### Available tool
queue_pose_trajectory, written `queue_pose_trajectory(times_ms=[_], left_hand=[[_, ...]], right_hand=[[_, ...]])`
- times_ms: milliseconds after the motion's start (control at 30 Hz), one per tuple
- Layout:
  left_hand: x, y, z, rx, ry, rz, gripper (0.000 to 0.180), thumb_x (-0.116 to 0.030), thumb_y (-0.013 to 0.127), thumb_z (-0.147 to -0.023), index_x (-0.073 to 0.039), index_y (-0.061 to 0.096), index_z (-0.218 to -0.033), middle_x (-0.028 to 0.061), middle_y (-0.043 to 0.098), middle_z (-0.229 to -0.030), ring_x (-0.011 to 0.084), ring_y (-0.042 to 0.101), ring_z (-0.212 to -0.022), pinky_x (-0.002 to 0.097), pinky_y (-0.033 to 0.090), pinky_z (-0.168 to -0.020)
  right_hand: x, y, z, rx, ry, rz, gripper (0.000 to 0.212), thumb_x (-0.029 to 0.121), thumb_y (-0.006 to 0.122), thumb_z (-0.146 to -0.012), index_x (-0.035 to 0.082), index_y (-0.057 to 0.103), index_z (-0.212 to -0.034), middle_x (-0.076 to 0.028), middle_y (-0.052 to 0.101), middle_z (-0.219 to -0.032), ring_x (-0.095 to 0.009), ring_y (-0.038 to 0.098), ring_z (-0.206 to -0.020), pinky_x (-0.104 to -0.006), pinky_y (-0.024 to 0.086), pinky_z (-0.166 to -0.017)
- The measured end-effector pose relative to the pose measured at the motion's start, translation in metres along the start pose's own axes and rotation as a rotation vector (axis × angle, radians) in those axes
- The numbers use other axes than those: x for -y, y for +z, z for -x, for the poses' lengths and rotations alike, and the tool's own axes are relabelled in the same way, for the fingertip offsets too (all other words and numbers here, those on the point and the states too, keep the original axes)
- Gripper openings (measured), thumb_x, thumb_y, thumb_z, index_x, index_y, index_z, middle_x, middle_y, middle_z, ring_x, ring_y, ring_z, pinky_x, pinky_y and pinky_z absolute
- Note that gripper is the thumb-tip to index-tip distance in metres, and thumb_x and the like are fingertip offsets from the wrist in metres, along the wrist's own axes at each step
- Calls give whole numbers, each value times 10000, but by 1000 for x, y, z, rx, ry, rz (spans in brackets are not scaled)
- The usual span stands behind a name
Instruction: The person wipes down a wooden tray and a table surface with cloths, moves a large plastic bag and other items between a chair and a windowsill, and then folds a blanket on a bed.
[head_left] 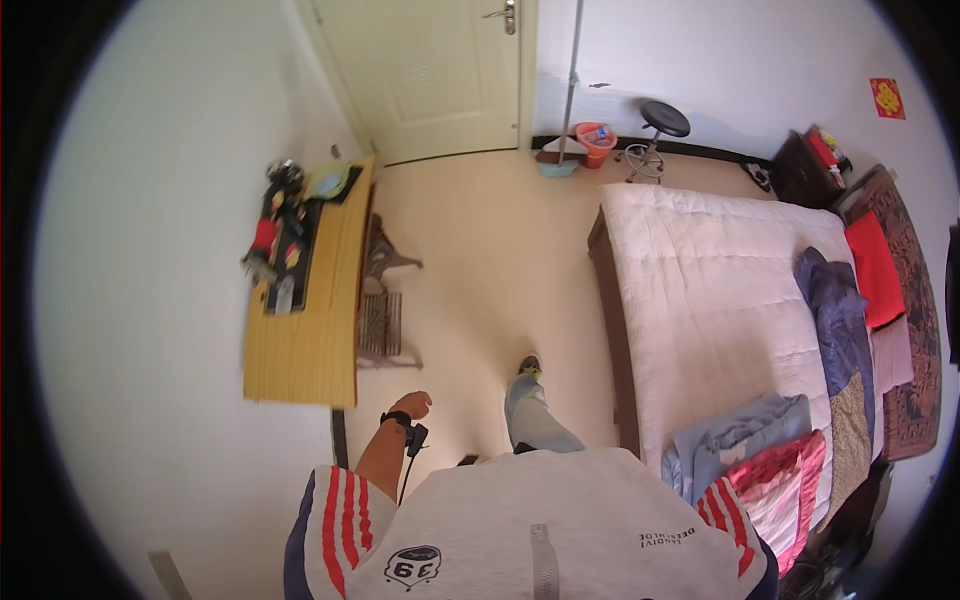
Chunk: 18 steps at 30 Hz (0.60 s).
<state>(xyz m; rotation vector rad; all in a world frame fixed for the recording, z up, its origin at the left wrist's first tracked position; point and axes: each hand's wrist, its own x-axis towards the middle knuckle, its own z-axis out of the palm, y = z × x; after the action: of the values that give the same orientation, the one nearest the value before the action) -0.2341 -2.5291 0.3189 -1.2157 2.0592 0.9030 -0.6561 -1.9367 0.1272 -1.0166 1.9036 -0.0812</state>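
Observation:
My left hand hangs low in front of my body, its fingers curled in and no object showing in them. A black strap with a small device and a cable is around that wrist. The hand touches nothing; nearest to it is the front end of the yellow wooden desk. My right hand is out of view, with only the striped right sleeve showing. One leg in light trousers is stretched forward, its dark shoe on the pale floor.
A bench stands beside the desk, which bears dark items. To the right is a bed with folded blue clothes and red-pink bedding. Beyond are a closed door, a dustpan, a red bucket and a stool.

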Motion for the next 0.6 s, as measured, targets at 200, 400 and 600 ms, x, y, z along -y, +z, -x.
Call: queue_pose_trajectory(times_ms=[200,400,600], left_hand=[[-88,-101,-172,-22,198,279,377,-5,482,-849,-132,693,-1134,186,680,-1084,340,647,-927,390,511,-839],[-10,-169,-280,165,91,317,256,-42,595,-790,-93,744,-991,142,718,-976,232,670,-793,388,535,-668],[-82,-302,-365,270,-66,249,203,-74,597,-801,-39,728,-951,174,713,-969,289,674,-840,407,540,-701]], right_hand=[[34,-190,-76,-103,99,17,148,176,616,-788,52,676,-841,-132,682,-717,-283,675,-672,-408,541,-602],[162,-470,-285,-336,209,-861,294,254,542,-933,3,658,-1032,-119,682,-770,-212,650,-590,-330,519,-524],[213,-665,-399,-530,47,-823,261,230,569,-935,-13,625,-1015,-109,655,-776,-190,648,-670,-320,540,-605]])
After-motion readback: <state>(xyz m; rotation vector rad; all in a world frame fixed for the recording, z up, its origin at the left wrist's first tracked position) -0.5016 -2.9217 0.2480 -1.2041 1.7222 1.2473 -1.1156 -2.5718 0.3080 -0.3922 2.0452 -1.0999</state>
